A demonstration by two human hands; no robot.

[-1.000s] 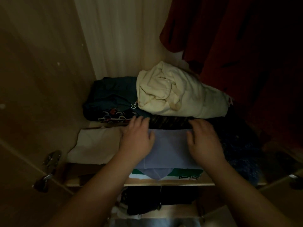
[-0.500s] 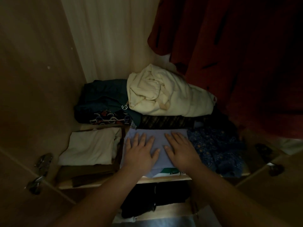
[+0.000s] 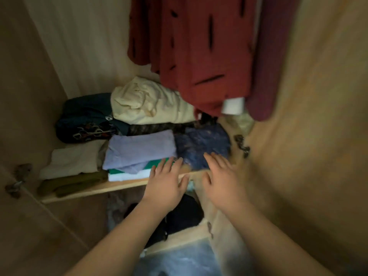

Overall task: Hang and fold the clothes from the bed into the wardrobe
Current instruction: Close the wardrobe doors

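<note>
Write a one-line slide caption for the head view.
Left hand and right hand, open, at the shelf edge by a folded lilac top; red garment hangs above.

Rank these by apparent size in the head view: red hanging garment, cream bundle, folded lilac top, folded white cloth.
1. red hanging garment
2. cream bundle, partly hidden behind it
3. folded lilac top, close to the bundle, so unsure
4. folded white cloth

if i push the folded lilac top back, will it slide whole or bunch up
Probably floppy: the lilac top is thin cloth, its front edge drooping over the green-and-white garment beneath. Pushed, it would likely bunch rather than slide stiffly.
</note>
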